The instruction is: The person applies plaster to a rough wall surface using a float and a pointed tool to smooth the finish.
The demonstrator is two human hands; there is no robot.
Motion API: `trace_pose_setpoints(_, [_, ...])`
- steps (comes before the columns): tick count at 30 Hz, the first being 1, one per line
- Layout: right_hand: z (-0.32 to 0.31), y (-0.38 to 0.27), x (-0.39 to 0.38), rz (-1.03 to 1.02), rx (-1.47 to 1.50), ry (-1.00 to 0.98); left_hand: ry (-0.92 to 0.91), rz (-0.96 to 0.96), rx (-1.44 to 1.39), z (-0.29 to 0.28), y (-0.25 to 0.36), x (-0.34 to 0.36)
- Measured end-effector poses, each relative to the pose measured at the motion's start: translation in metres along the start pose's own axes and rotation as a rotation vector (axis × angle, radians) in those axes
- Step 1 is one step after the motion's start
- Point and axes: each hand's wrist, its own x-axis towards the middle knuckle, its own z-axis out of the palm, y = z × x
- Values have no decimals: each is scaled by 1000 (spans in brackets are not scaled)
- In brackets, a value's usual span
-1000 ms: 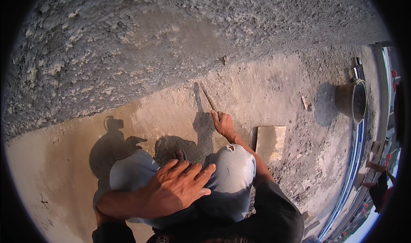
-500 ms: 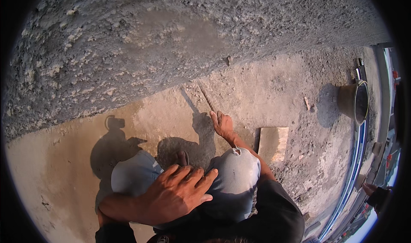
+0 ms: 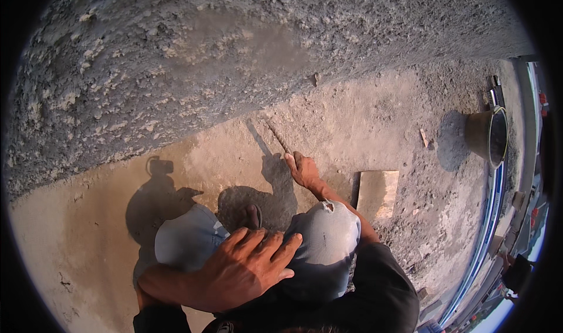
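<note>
My right hand [image 3: 303, 170] is closed around a thin ribbed metal rod [image 3: 277, 136]. The rod slants away from me, its far tip near the foot of the rough cement wall [image 3: 193, 57]. My left hand [image 3: 249, 269] hangs over my lap between the knees with its fingers apart and nothing in it. Below the rod lies the dusty, partly damp concrete floor [image 3: 363, 116]. A flat square board [image 3: 378, 193] rests beside my right forearm.
A black bucket [image 3: 484, 136] stands at the right, near long blue-and-white lengths [image 3: 487, 221] along the floor's edge. Small debris [image 3: 423, 137] and loose grit are scattered about. Part of another person in dark clothing [image 3: 517, 272] shows at the far right.
The rod's tip has shifted slightly left and toward the wall's foot, with my right hand moving a little along. The left hand stays nearly in place.
</note>
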Motion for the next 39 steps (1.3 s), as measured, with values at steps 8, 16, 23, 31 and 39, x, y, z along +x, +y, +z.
trace_pose_setpoints(8, [32, 7, 19, 229, 477, 26, 21, -15, -6, 2, -3, 4])
trace_pose_setpoints(16, [30, 1, 8, 120, 295, -33, -23, 44, -65, -1, 3, 10])
trace_pose_setpoints(23, [17, 54, -31, 363, 819, 262, -84, -39, 14, 4, -1, 13])
trace_pose_setpoints(31, [-13, 33, -25, 327, 434, 35, -43, 14, -22, 6, 4, 22])
trace_pose_setpoints(39, [-7, 47, -28, 301, 618, 157, -64, 82, -32, 3, 10, 26])
